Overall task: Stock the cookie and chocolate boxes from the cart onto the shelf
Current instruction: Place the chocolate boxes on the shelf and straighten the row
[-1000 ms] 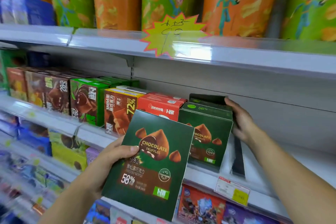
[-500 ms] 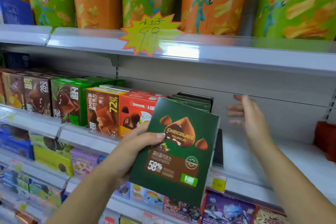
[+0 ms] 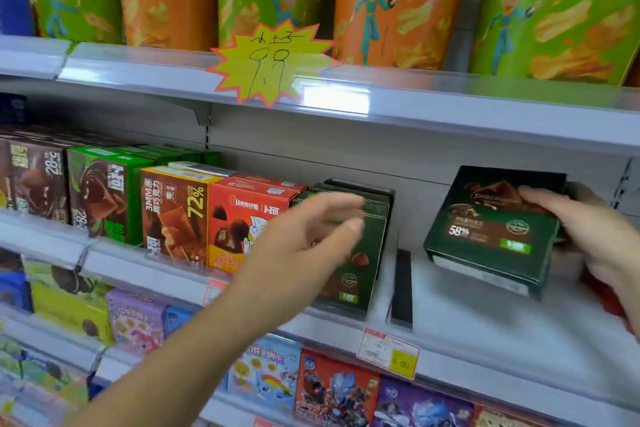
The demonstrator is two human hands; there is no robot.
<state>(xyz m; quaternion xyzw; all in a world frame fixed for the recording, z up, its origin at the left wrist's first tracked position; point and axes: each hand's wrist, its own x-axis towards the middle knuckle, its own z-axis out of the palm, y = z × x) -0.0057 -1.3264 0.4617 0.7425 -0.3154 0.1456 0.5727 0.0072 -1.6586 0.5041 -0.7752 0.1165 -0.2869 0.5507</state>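
Along the middle shelf [image 3: 485,319], starting at my far left, I see brown chocolate boxes [image 3: 38,180], then a bright green box [image 3: 104,194], an orange box marked 72% [image 3: 175,215] and a red box [image 3: 242,222], all upright with their fronts at the shelf edge. Just right of the red box stands a row of dark green truffle boxes [image 3: 360,260], the front one upright, with more packed behind it. My left hand [image 3: 304,246] hangs in front of that row with fingers spread loosely and nothing in it; I cannot tell whether the fingertips touch the front box. Right of the row, a narrow black divider [image 3: 401,288] lies on the shelf, and past it the white shelf surface is bare. Further right, my right hand [image 3: 588,225] grips another dark green truffle box [image 3: 491,229] by its right end, thumb over the printed face, the other fingers hidden behind it. That box is tilted, face angled up toward me, its lower edge just above or resting on the shelf; blur keeps me from saying which. Above, on the upper shelf, tall green and orange snack tubs [image 3: 391,3] stand side by side, and a yellow star-shaped price tag [image 3: 270,62] is clipped to the rail below them.
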